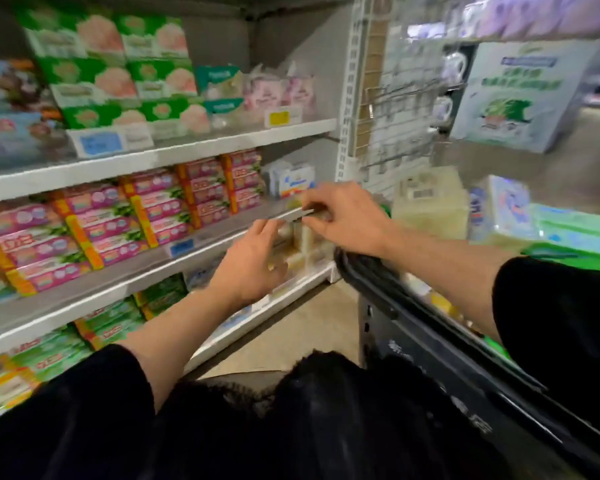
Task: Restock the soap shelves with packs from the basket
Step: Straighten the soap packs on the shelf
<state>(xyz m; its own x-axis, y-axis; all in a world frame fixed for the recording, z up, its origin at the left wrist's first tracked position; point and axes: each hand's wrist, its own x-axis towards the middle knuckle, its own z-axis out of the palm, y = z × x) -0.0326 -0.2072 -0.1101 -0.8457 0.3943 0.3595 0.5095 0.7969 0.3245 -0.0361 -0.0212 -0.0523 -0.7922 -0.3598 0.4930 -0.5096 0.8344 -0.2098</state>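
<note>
The view is blurred by motion. Both of my hands hold a clear-wrapped pack of pale soap bars (300, 237) in front of the right end of the shelves. My left hand (250, 265) grips its left side and my right hand (343, 216) pinches its top edge. The pack hangs at the lip of the middle shelf (222, 237), which carries rows of pink soap packs (160, 209) and white-blue boxes (291, 181). The dark basket (430, 337) stands at my right, its handles (357, 268) under my right wrist; yellowish packs (440, 303) show inside.
The top shelf holds green-and-pink boxes (118, 71); the bottom shelf holds green packs (111, 323). A white upright post (347, 98) ends the shelving, with wire hooks (395, 98) beyond it. Stacked tissue packs (506, 209) sit behind the basket. Bare floor (309, 323) lies between shelf and basket.
</note>
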